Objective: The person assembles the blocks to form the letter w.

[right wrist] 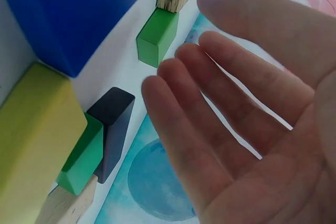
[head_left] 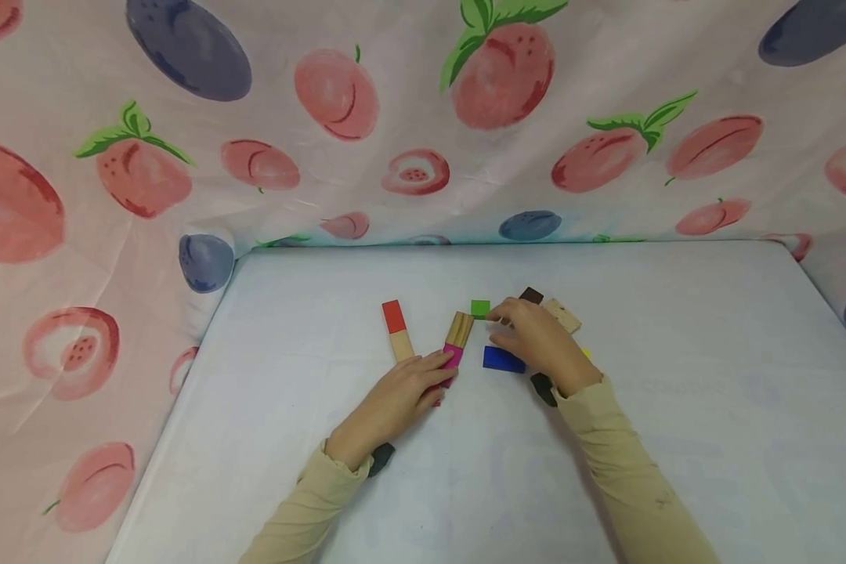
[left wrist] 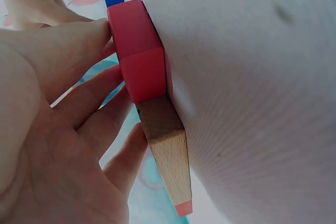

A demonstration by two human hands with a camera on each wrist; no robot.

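Note:
My left hand (head_left: 398, 395) lies over a line of blocks, its fingers resting on a magenta block (head_left: 453, 354). In the left wrist view, the thumb touches the edge of a red block (left wrist: 139, 35), and the little finger reaches a plain wooden block (left wrist: 173, 156). Striped wooden sticks (head_left: 460, 325) adjoin the magenta block's far end. My right hand (head_left: 536, 333) hovers with relaxed fingers and nothing in its grasp, fingertips close to a small green block (head_left: 480, 308). Below its thumb lies a blue block (head_left: 504, 359).
A red block (head_left: 394, 316) and a pale wooden block (head_left: 401, 345) form a slanted line at left. Around the right hand are a dark block (head_left: 532, 295), a speckled wooden block (head_left: 564, 316) and a yellow block (right wrist: 39, 135). Fruit-patterned cloth (head_left: 366, 180) hangs behind the white table (head_left: 289, 313).

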